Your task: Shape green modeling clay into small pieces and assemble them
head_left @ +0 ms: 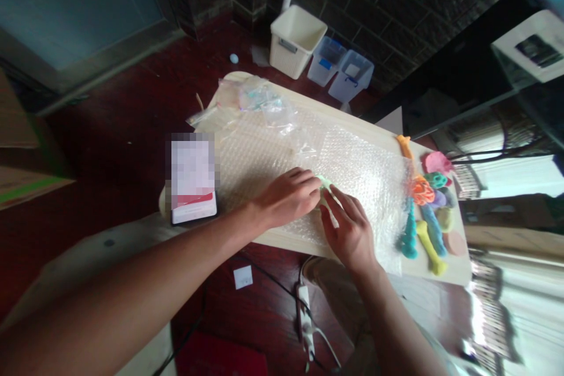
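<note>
My left hand [296,197] is curled low over the table, its fingertips closed on a small light green piece of what looks like modelling clay [325,181]. My right hand [350,224] meets it from the right, thumb and fingers bent around the near side of the same piece. Most of the green piece is hidden by my fingers, so its shape is unclear. Beneath both hands a sheet of bubble wrap [370,167] covers much of the pale table [282,239].
Colourful soft-looking shapes, including a yellow bone-like one [429,247] and an orange bundle [422,190], lie at the right end. Clear plastic bags [268,103] are at the far left, a tablet-like device [194,211] nearer. Bins [295,41] stand beyond; a power strip [305,317] is below.
</note>
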Action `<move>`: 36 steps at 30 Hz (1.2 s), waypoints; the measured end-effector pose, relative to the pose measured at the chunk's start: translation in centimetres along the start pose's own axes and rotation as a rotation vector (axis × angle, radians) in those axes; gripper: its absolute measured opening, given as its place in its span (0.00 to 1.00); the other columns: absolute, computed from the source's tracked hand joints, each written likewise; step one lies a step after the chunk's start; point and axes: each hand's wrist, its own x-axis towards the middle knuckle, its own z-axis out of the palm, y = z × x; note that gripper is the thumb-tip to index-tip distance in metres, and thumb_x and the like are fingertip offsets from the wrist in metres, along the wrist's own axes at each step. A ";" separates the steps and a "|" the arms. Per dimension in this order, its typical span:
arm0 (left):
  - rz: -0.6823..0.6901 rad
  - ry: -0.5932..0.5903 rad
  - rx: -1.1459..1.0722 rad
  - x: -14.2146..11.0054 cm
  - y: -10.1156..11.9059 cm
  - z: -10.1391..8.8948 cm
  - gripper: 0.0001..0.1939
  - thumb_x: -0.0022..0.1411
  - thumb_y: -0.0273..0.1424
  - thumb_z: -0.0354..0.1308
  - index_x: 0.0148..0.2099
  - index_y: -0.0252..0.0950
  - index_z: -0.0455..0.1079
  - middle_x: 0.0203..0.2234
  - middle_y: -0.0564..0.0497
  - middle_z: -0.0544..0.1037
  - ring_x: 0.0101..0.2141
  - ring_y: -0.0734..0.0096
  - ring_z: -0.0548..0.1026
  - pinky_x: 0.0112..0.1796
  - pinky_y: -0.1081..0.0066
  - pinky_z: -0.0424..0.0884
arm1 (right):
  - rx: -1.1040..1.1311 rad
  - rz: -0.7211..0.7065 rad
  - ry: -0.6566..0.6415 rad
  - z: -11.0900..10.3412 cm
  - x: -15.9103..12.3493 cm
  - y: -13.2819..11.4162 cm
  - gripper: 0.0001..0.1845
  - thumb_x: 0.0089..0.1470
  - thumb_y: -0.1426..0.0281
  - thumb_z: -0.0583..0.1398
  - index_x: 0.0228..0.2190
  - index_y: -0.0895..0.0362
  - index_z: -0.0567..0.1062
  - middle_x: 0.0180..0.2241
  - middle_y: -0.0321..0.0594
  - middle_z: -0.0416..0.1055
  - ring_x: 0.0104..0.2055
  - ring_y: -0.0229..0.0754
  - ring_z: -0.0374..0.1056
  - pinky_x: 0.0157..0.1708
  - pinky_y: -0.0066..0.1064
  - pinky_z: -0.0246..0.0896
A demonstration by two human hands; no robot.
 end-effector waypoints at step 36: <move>-0.039 -0.021 -0.027 -2.2 2.1 0.6 0.19 0.74 0.25 0.47 0.61 0.22 0.67 0.52 0.36 0.75 0.54 0.55 0.73 0.58 0.60 0.70 | -0.030 -0.006 -0.058 0.4 -1.3 -0.2 0.29 0.64 0.74 0.58 0.66 0.59 0.65 0.60 0.55 0.71 0.59 0.57 0.68 0.57 0.54 0.71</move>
